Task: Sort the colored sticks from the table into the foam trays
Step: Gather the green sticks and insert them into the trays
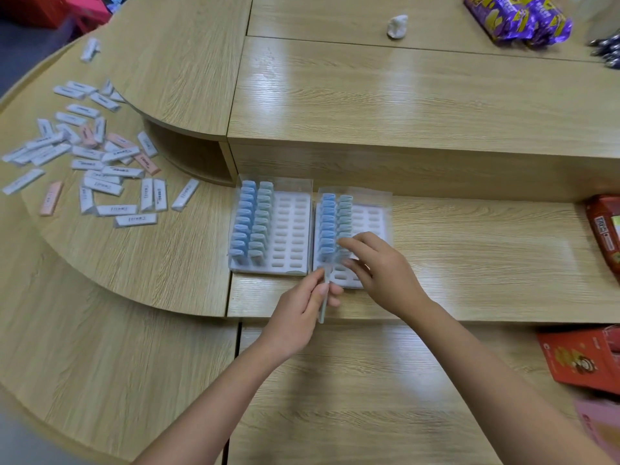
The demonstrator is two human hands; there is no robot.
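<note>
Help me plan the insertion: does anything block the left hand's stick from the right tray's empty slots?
Yes: the right hand is over the right tray, covering near slots just beyond the stick.

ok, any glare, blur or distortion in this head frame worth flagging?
Head view: white glare streaks on the glossy light-wood raised desk surface. Motion blur on the pale blue stick gripped by the left hand, and on the fingertips of the right hand at the right white foam tray. The wide-angle lens bows the desk edges, and the lower-left corner is soft.
</note>
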